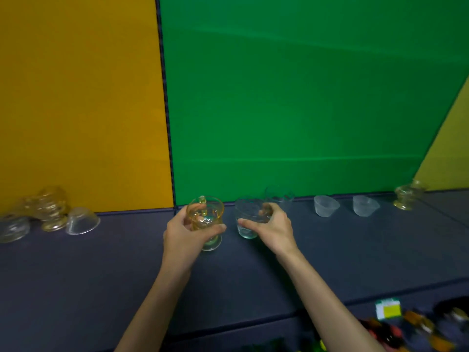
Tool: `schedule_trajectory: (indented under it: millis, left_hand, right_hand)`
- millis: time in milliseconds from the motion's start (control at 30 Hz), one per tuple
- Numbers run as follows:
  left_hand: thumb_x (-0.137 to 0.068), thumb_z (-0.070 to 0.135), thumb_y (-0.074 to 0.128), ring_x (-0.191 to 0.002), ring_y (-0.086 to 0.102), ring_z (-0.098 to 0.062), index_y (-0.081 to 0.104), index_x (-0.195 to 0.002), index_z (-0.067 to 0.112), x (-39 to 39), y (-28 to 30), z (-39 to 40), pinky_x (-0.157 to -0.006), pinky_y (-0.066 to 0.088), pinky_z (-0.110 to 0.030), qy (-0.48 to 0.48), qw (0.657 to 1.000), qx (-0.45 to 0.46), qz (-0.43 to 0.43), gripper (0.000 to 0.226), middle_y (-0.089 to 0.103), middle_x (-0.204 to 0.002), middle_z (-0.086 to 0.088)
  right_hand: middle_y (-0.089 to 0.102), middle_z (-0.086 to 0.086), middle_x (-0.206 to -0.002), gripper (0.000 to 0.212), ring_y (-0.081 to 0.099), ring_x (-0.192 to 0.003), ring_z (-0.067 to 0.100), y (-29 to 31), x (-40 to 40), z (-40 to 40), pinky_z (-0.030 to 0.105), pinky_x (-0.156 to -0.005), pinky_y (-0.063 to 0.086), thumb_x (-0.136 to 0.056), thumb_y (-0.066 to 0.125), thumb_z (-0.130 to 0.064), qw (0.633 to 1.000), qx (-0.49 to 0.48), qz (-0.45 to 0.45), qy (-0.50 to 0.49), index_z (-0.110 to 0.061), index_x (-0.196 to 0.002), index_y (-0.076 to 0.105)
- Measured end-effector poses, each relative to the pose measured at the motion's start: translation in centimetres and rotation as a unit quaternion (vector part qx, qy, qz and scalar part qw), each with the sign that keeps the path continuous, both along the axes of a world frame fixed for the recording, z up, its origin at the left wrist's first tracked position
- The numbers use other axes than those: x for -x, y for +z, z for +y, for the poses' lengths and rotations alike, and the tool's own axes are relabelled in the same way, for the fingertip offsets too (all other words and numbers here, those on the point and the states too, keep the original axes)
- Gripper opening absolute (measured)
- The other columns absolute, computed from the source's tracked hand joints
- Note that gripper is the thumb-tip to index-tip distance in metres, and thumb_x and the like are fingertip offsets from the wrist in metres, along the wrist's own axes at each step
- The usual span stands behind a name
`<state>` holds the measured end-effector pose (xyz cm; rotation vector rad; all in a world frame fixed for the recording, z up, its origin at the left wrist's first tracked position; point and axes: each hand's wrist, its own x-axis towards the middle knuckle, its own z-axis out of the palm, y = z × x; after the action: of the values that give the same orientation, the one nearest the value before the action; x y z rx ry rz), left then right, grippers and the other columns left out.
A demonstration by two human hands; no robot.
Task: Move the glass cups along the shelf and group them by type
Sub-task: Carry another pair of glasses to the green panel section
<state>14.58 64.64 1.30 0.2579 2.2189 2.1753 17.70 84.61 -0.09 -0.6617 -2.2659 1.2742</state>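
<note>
My left hand (186, 231) grips an amber footed glass cup (206, 219) with a handle, just above the dark shelf (101, 262). My right hand (270, 227) holds a clear tumbler (247, 215) beside it. Behind that stands another clear tumbler (279, 195). Two frosted small cups (326, 205) (365, 205) sit to the right, and an amber footed cup (408, 196) stands at the far right. At the far left lie amber footed cups (49, 207), an upside-down clear bowl-shaped cup (82, 221) and another clear cup (12, 228).
A yellow panel (76, 97) and a green panel (304, 97) form the wall behind the shelf. Below the shelf's front edge at the lower right lie blurred coloured items (418, 329) and a green-and-yellow label (388, 308).
</note>
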Motion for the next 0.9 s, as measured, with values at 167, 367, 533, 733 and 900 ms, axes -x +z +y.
schedule_trajectory:
  millis: [167,367,533,733,900]
  left_hand:
    - [-0.055,0.019,0.097,-0.085,0.072,-0.002,0.072,-0.101,0.032,0.9,-0.7,-0.3,-0.081,0.055,-0.029,0.013,1.000,0.023,-0.003,0.055,0.078,-0.087,0.015]
    - [-0.056,0.017,0.097,-0.087,0.073,-0.006,0.073,-0.099,0.030,1.4,-0.7,0.4,-0.083,0.058,-0.033,0.026,0.999,0.018,0.008,0.052,0.078,-0.088,0.013]
    - [-0.057,0.017,0.096,-0.083,0.072,-0.001,0.072,-0.102,0.029,1.6,-0.3,1.4,-0.081,0.058,-0.031,0.014,1.000,0.009,0.024,0.052,0.077,-0.090,0.015]
    - [-0.060,0.014,0.095,-0.083,0.071,0.002,0.072,-0.103,0.027,1.1,0.6,3.1,-0.076,0.054,-0.025,-0.009,0.999,-0.021,0.043,0.051,0.077,-0.091,0.017]
    - [-0.062,0.008,0.093,-0.090,0.074,-0.009,0.072,-0.103,0.024,-0.3,2.1,7.3,-0.076,0.054,-0.023,-0.045,0.995,-0.060,0.060,0.048,0.078,-0.096,0.007]
  right_hand:
    - [0.060,-0.001,-0.120,0.087,0.056,-0.112,0.019,-0.1,3.6,0.5,0.031,-0.092,0.046,-0.064,0.090,-0.046,0.999,-0.020,-0.017,0.036,-0.013,-0.133,0.051]
    - [0.062,0.005,-0.126,0.092,0.056,-0.118,0.024,-0.5,5.6,0.8,0.034,-0.096,0.046,-0.062,0.091,-0.047,0.998,-0.028,-0.031,0.043,-0.010,-0.136,0.050]
    - [0.059,0.009,-0.136,0.097,0.054,-0.125,0.025,0.1,5.7,1.3,0.030,-0.098,0.044,-0.065,0.091,-0.042,0.997,-0.028,-0.040,0.057,-0.007,-0.142,0.044]
    - [0.061,0.001,-0.133,0.079,0.057,-0.121,0.019,2.3,2.6,2.2,0.038,-0.102,0.048,-0.071,0.085,-0.046,0.993,-0.095,0.003,0.066,-0.016,-0.136,0.053]
    - [0.060,-0.006,-0.124,0.042,0.059,-0.111,0.016,5.1,-3.4,5.4,0.037,-0.092,0.050,-0.090,0.064,-0.040,0.950,-0.298,0.027,0.082,-0.023,-0.128,0.057]
